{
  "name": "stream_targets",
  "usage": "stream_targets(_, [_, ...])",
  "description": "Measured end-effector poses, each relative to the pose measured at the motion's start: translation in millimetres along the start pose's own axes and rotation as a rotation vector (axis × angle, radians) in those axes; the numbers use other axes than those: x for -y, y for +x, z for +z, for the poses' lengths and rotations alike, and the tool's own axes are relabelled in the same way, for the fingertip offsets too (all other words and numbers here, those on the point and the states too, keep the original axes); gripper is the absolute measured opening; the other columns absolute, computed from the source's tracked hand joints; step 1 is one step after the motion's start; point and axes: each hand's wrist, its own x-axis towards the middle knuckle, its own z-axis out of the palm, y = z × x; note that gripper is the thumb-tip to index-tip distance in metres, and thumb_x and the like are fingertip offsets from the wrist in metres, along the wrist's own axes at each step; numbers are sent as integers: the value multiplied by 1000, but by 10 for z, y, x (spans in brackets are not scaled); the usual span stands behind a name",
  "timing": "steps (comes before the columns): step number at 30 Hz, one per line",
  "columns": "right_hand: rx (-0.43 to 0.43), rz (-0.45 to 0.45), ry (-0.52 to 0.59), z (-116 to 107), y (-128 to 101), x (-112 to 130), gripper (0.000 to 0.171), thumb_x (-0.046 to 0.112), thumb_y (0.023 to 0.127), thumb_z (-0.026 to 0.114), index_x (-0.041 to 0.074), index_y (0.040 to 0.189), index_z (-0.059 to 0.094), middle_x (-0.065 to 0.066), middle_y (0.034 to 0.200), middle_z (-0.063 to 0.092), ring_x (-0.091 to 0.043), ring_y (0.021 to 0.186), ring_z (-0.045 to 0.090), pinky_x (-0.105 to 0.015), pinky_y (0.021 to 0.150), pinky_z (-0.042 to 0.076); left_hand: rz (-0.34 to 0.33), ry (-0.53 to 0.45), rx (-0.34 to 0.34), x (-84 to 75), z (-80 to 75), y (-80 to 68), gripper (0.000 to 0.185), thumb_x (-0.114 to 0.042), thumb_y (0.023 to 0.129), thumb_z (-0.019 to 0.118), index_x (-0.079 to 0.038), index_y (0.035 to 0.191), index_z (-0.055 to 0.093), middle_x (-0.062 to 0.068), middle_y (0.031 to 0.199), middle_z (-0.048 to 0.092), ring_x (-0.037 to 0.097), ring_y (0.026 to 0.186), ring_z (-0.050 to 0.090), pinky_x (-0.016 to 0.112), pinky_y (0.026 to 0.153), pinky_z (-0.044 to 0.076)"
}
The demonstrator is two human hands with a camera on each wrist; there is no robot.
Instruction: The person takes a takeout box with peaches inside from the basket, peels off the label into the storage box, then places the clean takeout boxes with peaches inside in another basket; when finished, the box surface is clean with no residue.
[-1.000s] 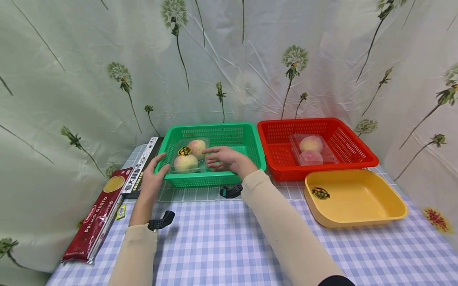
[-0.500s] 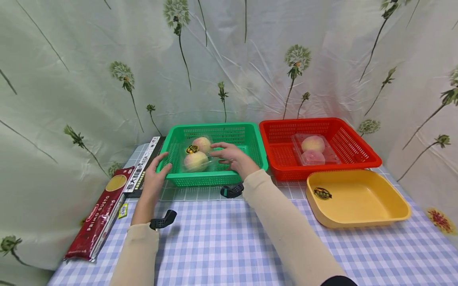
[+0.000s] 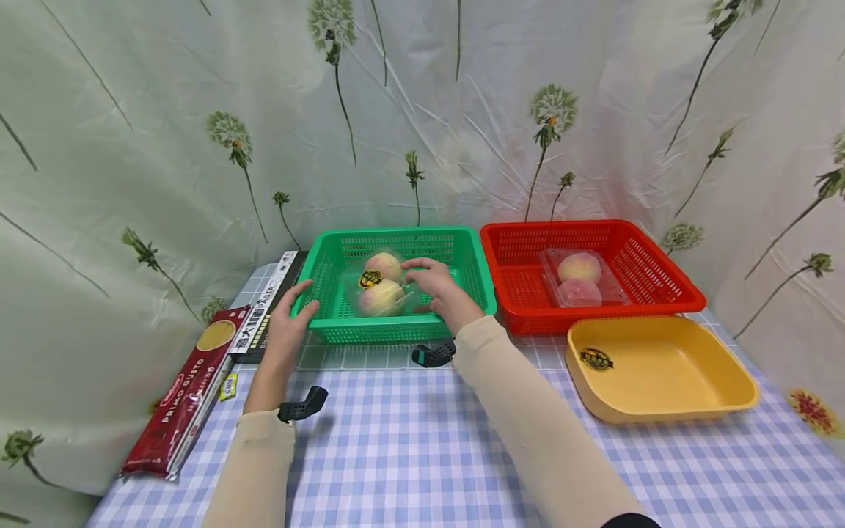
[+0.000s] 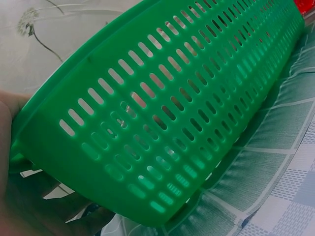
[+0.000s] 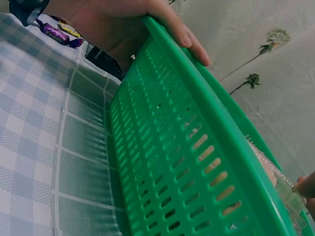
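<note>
In the head view, two yellow-pink peaches (image 3: 383,298) sit in a clear plastic clamshell (image 3: 365,304) with a black-and-gold sticker. It lies inside a green plastic basket (image 3: 389,332), left of its middle. My right hand (image 3: 444,293) reaches into the basket and holds the clamshell by its right side, and the right wrist view catches fingertips (image 5: 307,187) at its clear edge. My left hand (image 3: 284,330) grips the basket's left front corner. The left wrist view has fingers (image 4: 69,209) of that hand under the corner, below the rim.
Right of the green basket stands a red basket (image 3: 538,323) holding another clamshell (image 3: 617,293) of two peaches. A yellow tray (image 3: 660,411) sits in front of it. At left lie a red pasta packet (image 3: 181,400), a black pasta box (image 3: 267,308) and a small yellow wrapper (image 3: 228,386).
My right hand and the peach clamshell have shifted right together inside the green basket. My left hand has stayed at the basket's corner.
</note>
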Motion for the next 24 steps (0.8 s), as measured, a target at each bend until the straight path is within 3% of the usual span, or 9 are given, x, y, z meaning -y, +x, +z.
stream_targets(6, [-65, -28, 31, -120, -31, -3, 37, 8, 93, 55, 21, 125, 67, -8, 138, 47, -23, 110, 39, -62, 94, 52, -6, 6, 4, 2, -3, -2, 54, -20, 103, 54, -19, 154, 38, 7, 165, 25, 30, 150, 26, 52, 121, 27])
stream_targets(10, [-113, -72, 71, -217, -77, 32, 36, 9, 92, 54, 20, 123, 67, -4, 125, 51, -21, 94, 41, -52, 82, 58, 2, 5, 6, -1, -4, -5, 54, -20, 103, 53, -18, 154, 38, 8, 165, 26, 30, 150, 27, 53, 121, 28])
stream_targets(16, [-166, -155, 129, -375, -202, 90, 36, 9, 93, 53, 18, 124, 67, 0, 117, 53, -18, 90, 44, -37, 62, 56, 5, -7, 3, -1, -5, 4, 53, -20, 102, 54, -17, 154, 39, 9, 164, 27, 30, 148, 29, 52, 121, 29])
stream_targets(21, [-210, -181, 182, -513, -361, 125, 35, 10, 93, 52, 21, 123, 69, 0, 107, 53, -17, 86, 45, -33, 63, 58, -8, 3, 2, 1, -5, -2, 54, -22, 103, 54, -19, 154, 39, 8, 165, 26, 29, 150, 28, 51, 122, 27])
stream_targets(24, [-197, -194, 224, -585, -454, 139, 33, 12, 96, 53, 19, 124, 69, -2, 110, 56, -18, 93, 50, -36, 66, 60, -14, 11, -2, -11, -6, -12, 54, -24, 103, 53, -21, 154, 39, 7, 165, 26, 29, 150, 27, 52, 122, 27])
